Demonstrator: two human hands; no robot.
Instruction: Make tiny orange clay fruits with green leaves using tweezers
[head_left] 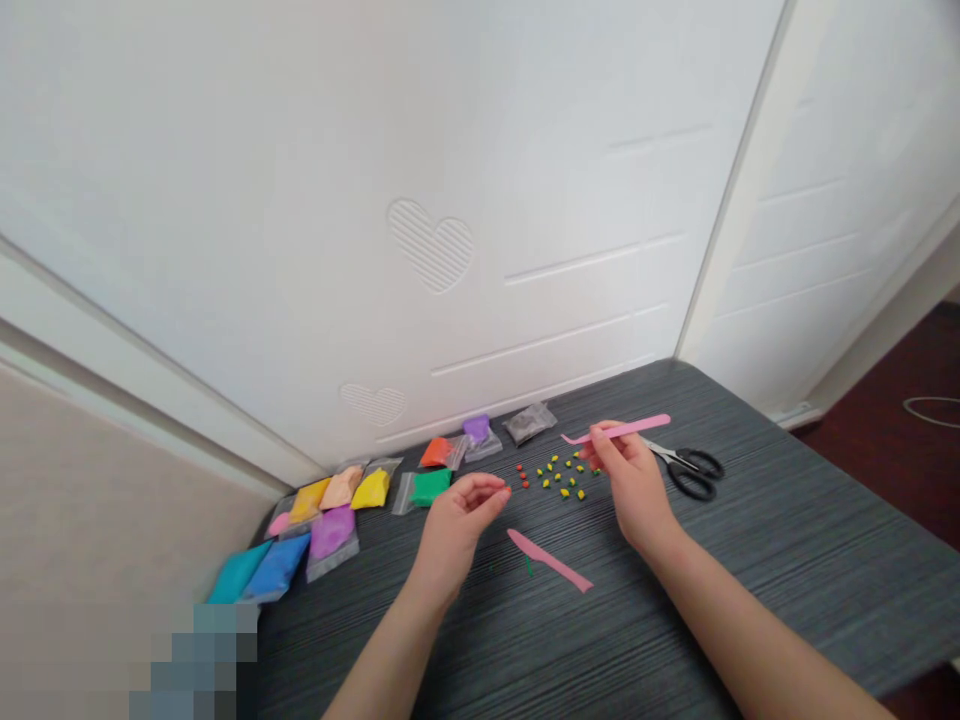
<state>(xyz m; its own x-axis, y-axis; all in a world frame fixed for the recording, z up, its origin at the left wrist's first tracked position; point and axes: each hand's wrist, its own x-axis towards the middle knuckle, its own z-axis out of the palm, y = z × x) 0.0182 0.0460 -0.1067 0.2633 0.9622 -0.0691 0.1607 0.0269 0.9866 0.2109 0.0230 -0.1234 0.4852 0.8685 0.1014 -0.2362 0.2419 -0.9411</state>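
My left hand [459,528] pinches a tiny orange-red clay ball [509,489] between thumb and fingertips, a little above the table. My right hand [634,485] is closed around a pink clay modelling tool [637,427], its thin bent tip pointing left. Between the hands lie several small yellow-and-green clay pieces [565,494], with a short row of little orange-red balls [523,476] left of them. Nearer to me rests a pink plastic clay knife [551,561], next to a thin green clay scrap [529,566].
Black-handled scissors [691,473] lie beyond my right hand. Bags of coloured clay line the table's left and back edge, among them green [431,487], orange [435,452], yellow [370,489] and blue [277,568]. A grey-brown bag [529,424] lies against the white panel [480,330].
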